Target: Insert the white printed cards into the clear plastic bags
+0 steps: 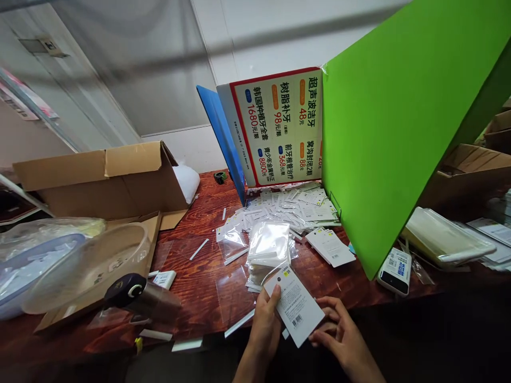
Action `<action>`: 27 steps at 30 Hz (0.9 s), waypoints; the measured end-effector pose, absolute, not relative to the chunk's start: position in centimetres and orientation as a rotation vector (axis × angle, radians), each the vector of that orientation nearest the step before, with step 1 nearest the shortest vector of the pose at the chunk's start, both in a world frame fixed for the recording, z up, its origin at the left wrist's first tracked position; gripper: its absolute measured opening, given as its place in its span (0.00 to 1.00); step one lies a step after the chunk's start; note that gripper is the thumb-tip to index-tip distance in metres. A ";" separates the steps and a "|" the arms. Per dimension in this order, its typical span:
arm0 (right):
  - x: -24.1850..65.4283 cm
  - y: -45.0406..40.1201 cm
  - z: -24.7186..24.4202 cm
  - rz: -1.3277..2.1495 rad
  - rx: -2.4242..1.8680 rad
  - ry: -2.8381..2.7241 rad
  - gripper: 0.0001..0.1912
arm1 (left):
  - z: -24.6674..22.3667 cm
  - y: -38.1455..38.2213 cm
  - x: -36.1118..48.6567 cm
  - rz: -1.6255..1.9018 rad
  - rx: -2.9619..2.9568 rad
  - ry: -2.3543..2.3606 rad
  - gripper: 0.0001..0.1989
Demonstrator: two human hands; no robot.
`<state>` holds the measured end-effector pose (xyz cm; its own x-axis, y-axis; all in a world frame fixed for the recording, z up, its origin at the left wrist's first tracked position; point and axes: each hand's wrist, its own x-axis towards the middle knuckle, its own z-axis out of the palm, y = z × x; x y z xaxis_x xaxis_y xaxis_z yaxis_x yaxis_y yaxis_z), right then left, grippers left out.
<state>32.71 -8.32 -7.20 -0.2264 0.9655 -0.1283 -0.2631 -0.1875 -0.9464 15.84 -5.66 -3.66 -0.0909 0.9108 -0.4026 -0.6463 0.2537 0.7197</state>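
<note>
A white printed card [295, 308] with a barcode and a small yellow mark is held tilted at the table's front edge. My left hand [266, 319] grips its left side, thumb on the face. At its lower right edge is my right hand [335, 330], fingers bent and closed around the corner or something thin behind it; what they pinch is hard to make out. Just behind the card lies a stack of clear plastic sleeves [269, 247]. Several similar cards [330, 246] lie fanned to the right, and a loose heap of cards [287, 205] spreads behind.
Upright green board [383, 117] and printed sign [279, 127] enclose the heap, with a blue panel [223, 135] at left. A cardboard box [107, 181], plastic tubs [91, 266] and a dark-lidded bottle [139, 298] stand left. A white device [395, 270] lies right.
</note>
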 end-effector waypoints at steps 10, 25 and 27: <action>32.3 -7.3 -8.5 1.077 -1.147 -1.459 0.28 | -3.3 -6.6 17.9 1.275 0.408 0.913 0.25; 32.2 -6.5 -11.4 1.350 -1.035 -1.219 0.22 | -5.6 -5.5 16.2 1.159 0.508 0.882 0.25; 32.1 -6.5 -11.7 1.361 -1.035 -1.209 0.21 | -5.5 -5.5 16.1 1.148 0.517 0.903 0.25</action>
